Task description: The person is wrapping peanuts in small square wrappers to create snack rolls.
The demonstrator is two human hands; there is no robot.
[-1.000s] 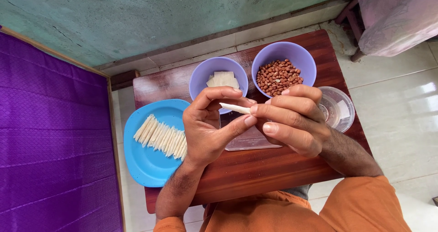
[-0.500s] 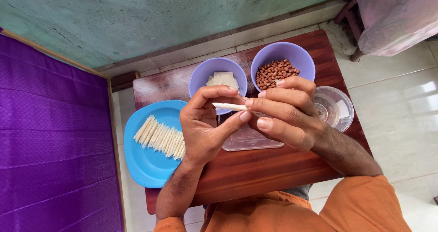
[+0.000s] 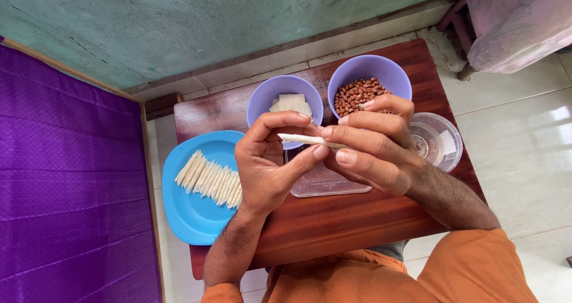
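one thin roll is being pinched between both hands above the table, with a batch already laid out.

about a dozen finished rolls point(image 3: 208, 178) are lined on the blue plate point(image 3: 190, 219) at lower left; wrappers point(image 3: 291, 104) and peanuts point(image 3: 357, 94) remain in two purple bowls. the white roll point(image 3: 307, 140) is clamped at frame centre by the left hand point(image 3: 268, 166) and right hand point(image 3: 375, 148), fingertips together.

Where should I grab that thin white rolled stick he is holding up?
Pinch the thin white rolled stick at its free left end, coming from the left. It lies level over the small wooden table, and the right hand covers its other half. The left hand already grips it there with fingertips; it looks soft, so squeeze gently.
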